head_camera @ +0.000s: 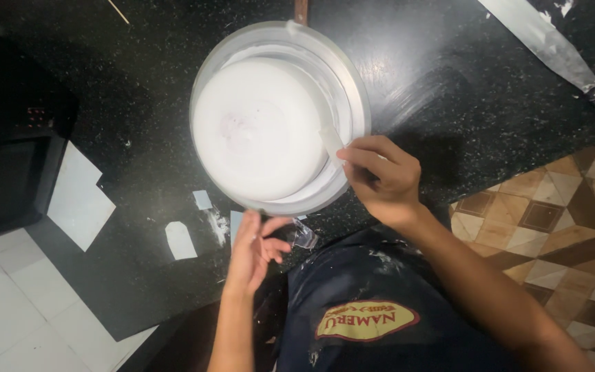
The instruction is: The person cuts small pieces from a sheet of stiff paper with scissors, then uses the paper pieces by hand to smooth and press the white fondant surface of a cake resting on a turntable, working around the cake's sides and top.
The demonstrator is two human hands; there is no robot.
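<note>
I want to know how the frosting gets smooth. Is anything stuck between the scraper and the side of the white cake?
No. The right hand presses the small white scraper straight against the white cake; nothing visible lies between them. The left hand is open, beside the turntable rim.

head view, straight down, close over counter (139, 103)

The cake (259, 127) sits on a turntable (352, 83) at the counter's (139, 83) middle. At its four o'clock the right hand (383, 180) holds a scraper (332, 142) against its side; at six o'clock hovers the left hand (255, 251) (paper scraps (180, 240) lie at seven). A long spatula (545, 41) lies at two o'clock.
</note>
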